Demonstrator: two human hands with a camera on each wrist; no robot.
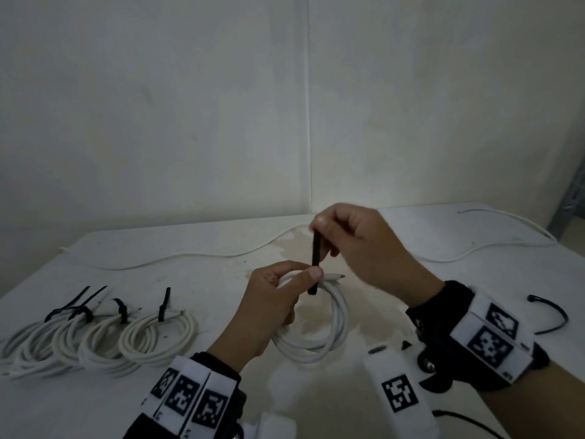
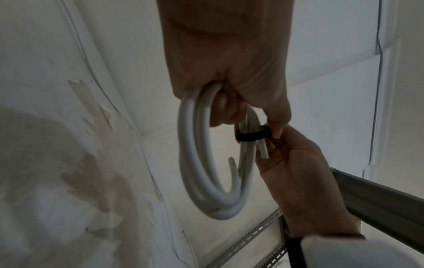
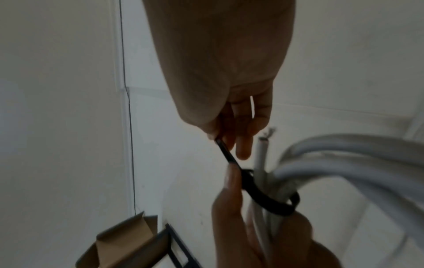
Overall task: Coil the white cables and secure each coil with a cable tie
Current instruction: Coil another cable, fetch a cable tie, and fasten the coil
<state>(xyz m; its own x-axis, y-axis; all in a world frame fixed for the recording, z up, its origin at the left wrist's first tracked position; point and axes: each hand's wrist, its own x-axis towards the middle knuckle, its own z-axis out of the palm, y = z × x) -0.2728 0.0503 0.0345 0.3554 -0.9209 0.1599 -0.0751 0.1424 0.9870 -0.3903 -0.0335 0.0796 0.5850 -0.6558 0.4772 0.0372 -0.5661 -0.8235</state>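
My left hand [image 1: 278,299] grips a coil of white cable [image 1: 329,331] at its top, thumb pressed by the black cable tie [image 1: 316,264]. My right hand [image 1: 357,245] pinches the tie's upright tail above the coil. In the left wrist view the tie [image 2: 250,135] loops round the bundled strands of the coil [image 2: 199,163] just beyond my left hand [image 2: 229,81]. The right wrist view shows my right hand [image 3: 227,127] pulling the tie [image 3: 259,197] taut round the cable [image 3: 344,163].
Several tied white coils [image 1: 95,337] lie in a row at the left of the white table [image 1: 221,312]. A loose white cable [image 1: 474,251] runs across the back. One spare black tie [image 1: 554,315] lies at the right. A metal rack [image 2: 378,195] stands beside the table.
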